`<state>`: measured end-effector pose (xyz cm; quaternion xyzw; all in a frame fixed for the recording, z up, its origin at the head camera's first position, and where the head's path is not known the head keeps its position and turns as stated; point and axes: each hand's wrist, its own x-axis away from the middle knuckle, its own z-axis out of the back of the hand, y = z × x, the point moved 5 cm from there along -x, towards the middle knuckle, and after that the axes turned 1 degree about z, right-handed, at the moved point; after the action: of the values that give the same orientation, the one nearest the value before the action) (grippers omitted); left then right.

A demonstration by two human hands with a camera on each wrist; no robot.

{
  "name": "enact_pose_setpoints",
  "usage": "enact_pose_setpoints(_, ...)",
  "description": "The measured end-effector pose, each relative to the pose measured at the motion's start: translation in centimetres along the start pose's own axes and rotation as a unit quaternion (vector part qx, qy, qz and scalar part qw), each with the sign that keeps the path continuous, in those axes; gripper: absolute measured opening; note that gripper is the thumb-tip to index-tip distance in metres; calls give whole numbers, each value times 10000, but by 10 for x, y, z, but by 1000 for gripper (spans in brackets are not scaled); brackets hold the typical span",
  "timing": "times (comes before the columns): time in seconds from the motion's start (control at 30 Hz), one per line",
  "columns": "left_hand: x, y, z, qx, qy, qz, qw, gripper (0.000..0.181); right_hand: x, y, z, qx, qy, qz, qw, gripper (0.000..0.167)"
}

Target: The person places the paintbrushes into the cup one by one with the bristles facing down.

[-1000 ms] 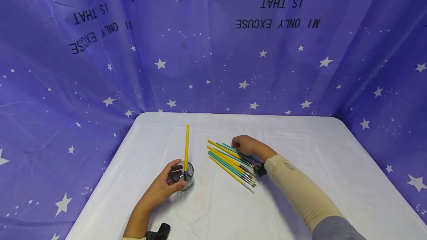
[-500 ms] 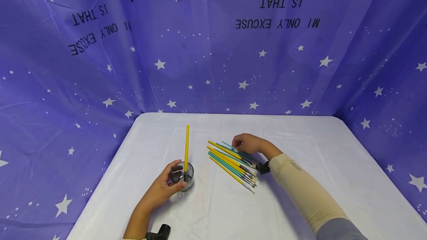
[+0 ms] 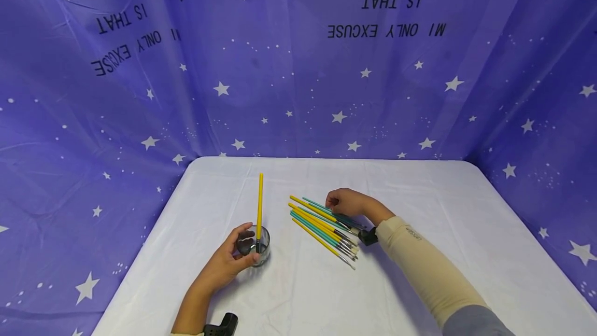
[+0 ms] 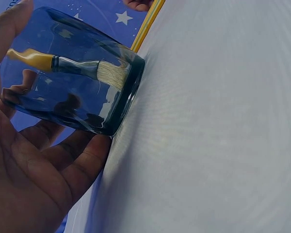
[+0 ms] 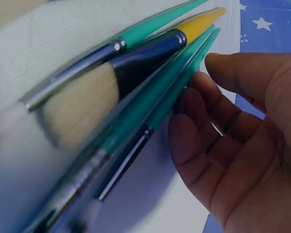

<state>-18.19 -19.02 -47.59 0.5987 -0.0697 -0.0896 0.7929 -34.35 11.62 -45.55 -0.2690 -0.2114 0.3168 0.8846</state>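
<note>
My left hand (image 3: 226, 263) grips a clear glass (image 3: 264, 254) at the left of the brushes, thumb on the near side. In the left wrist view, a yellow brush (image 4: 34, 59) leans inside the glass (image 4: 43, 104), bristles down, and the hand (image 4: 34, 179) curves around it. My right hand (image 3: 350, 204) is over the far side of a group of yellow and teal brushes (image 3: 322, 224). The right wrist view has the hand (image 5: 242, 126) with bent fingers at the handles of two teal brushes (image 5: 160, 109), its thumb apart from the fingertips.
A white cloth covers the table (image 3: 420, 191), with its far edge against a purple star-printed curtain (image 3: 298, 66). The brushes lie side by side at a slant, handles toward the far left and bristles toward the near right.
By the right hand, the teal handle ends have shifted; where two stuck out at the far side, one now shows. The left hand and glass keep their place.
</note>
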Motion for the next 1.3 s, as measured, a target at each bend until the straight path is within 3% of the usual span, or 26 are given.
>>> enact_pose_setpoints(0.4,0,-1,1,-14,21,15,10000,80,-7,2,-5,308,-11,-174,9994,15)
enact_pose_setpoints(0.67,0,-2,1,-6,62,-9,10000,79,-4,-4,2,416,-150,80,9990,13)
enact_pose_setpoints(1.03,1,1,0,-5,-41,-159,9999,75,-8,-15,6,-568,-30,81,9983,13)
enact_pose_setpoints(1.3,1,1,1,-113,16,-151,9998,76,-10,-35,1,-1501,219,372,9877,18)
